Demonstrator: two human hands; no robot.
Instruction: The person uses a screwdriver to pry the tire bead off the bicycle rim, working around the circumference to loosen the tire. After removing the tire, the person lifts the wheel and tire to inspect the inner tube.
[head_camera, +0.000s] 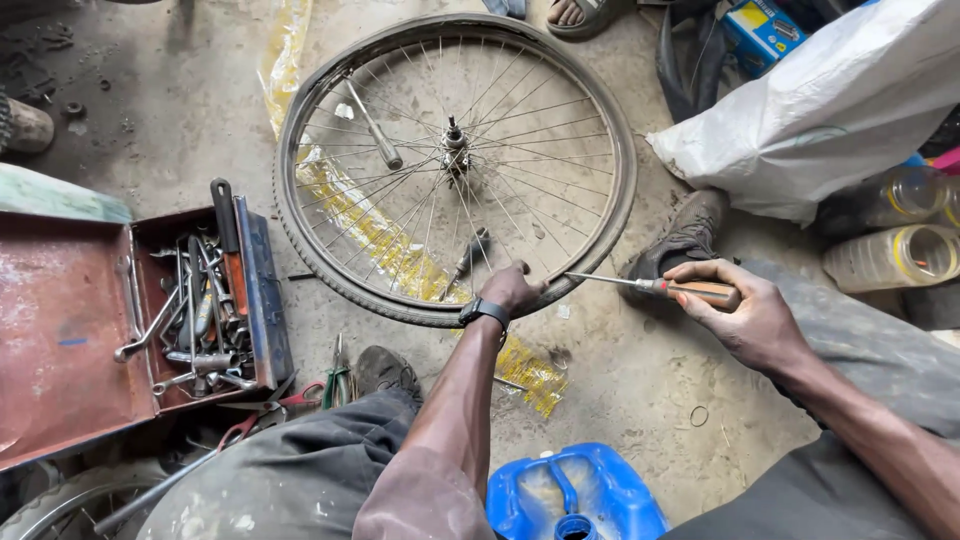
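Bare forearms, black wristwatch (484, 311), dusty grey trousers (300, 470), worn dark shoes (686, 238).

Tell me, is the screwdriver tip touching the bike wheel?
Touching. The head view shows the screwdriver, held in the right hand, with its tip meeting the wheel rim beside the left hand.

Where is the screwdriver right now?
In the head view, the screwdriver is in the right hand, right of centre, its tip pointing at the near rim of the bicycle wheel beside the left hand.
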